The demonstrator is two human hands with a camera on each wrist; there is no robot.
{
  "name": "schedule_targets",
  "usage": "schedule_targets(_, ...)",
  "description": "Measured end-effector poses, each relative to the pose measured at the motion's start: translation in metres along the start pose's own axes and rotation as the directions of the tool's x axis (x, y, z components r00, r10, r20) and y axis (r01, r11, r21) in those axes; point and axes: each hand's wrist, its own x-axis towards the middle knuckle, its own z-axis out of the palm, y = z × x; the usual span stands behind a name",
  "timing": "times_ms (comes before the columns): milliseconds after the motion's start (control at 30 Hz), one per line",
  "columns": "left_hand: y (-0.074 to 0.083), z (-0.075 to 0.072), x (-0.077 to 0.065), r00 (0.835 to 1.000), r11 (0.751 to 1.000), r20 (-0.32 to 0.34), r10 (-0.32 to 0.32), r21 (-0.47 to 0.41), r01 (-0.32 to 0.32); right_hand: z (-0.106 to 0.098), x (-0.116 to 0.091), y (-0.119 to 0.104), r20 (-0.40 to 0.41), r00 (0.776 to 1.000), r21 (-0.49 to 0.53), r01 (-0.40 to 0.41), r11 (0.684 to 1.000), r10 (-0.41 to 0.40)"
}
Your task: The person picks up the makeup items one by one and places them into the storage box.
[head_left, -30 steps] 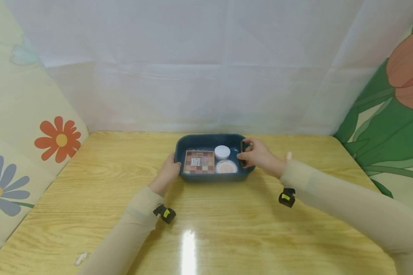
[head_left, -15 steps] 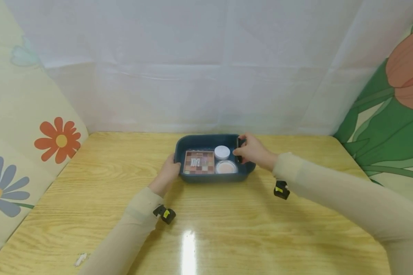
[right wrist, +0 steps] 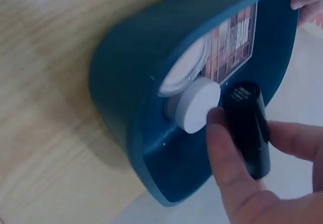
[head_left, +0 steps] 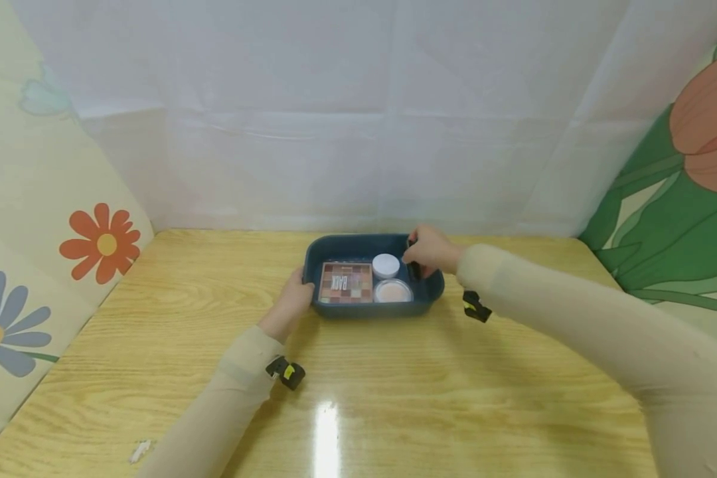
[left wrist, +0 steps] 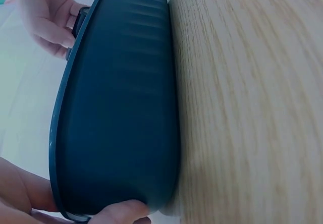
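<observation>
A dark blue plastic bin [head_left: 370, 311] stands on the table in the head view. My left hand [head_left: 290, 300] grips its left end, the thumb [left wrist: 121, 212] on the outer wall in the left wrist view. Over the bin's right end, my right hand [head_left: 433, 251] pinches a black cylindrical tube [right wrist: 248, 130], like a lipstick, between thumb and fingers. Small print marks the tube's end. Inside the bin lie an eyeshadow palette [head_left: 346, 282] at left, a white-lidded round jar [head_left: 386, 265], and a round clear-lidded compact [head_left: 393, 291] in front of the jar.
The bin rests near the back of a wood-grain table [head_left: 358, 372], before a white cloth backdrop [head_left: 358, 119]. Flower-printed panels [head_left: 104, 242] flank both sides. A small white scrap [head_left: 140, 451] lies at the front left.
My right hand, holding the black tube, has shifted left and slightly away from me over the bin's right end. The left hand and the bin have stayed put.
</observation>
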Motion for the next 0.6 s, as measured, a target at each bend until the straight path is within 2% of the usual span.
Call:
schedule_targets(167,0.001,-0.001,0.000,1.000,1.000,0.007,0.006,0.013,-0.006,-0.002,0.013,-0.002,0.030,0.999,-0.048,-0.018,0.999,0.019)
schedule_targets(367,0.002,0.000,-0.001,1.000,1.000,-0.007,0.015,0.021,-0.015,-0.003,0.022,-0.004,0.084,0.995,-0.169,-0.038,0.985,0.053)
schedule_targets(600,0.003,0.000,-0.002,1.000,1.000,-0.004,-0.007,0.017,0.007,-0.001,0.026,-0.013,0.078,0.989,-0.252,-0.101,0.962,0.125)
